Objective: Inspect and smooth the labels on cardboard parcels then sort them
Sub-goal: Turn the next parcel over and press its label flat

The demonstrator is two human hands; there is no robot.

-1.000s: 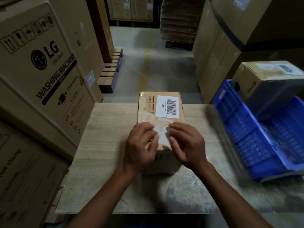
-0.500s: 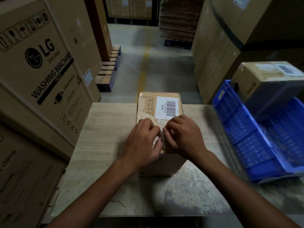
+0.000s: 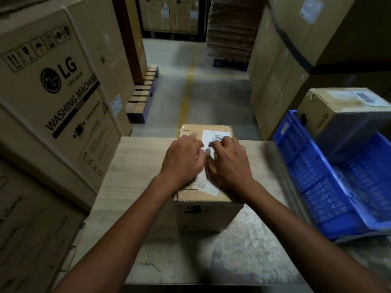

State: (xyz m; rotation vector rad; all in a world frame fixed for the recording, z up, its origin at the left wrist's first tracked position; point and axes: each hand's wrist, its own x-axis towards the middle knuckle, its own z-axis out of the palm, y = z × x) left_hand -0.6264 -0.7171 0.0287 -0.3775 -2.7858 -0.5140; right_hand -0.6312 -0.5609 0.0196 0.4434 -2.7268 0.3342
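A small cardboard parcel (image 3: 206, 212) stands in the middle of the table (image 3: 135, 166). Its top carries a white barcode label (image 3: 213, 135) at the far end and a second white label (image 3: 204, 186) nearer me. My left hand (image 3: 183, 160) and my right hand (image 3: 229, 163) lie flat side by side on the parcel's top, fingers spread and pointing away from me, pressing on the labels. Both hands cover most of the top and part of each label. Neither hand grips anything.
A blue plastic crate (image 3: 330, 187) sits at the table's right with a labelled cardboard box (image 3: 338, 115) resting in it. Large washing-machine cartons (image 3: 55, 98) stand close on the left. Tall cartons (image 3: 296, 60) line the right, and a floor aisle (image 3: 190, 92) runs ahead.
Both hands have slid forward along the parcel's top, from the near label toward the barcode label at the far end, uncovering the near label.
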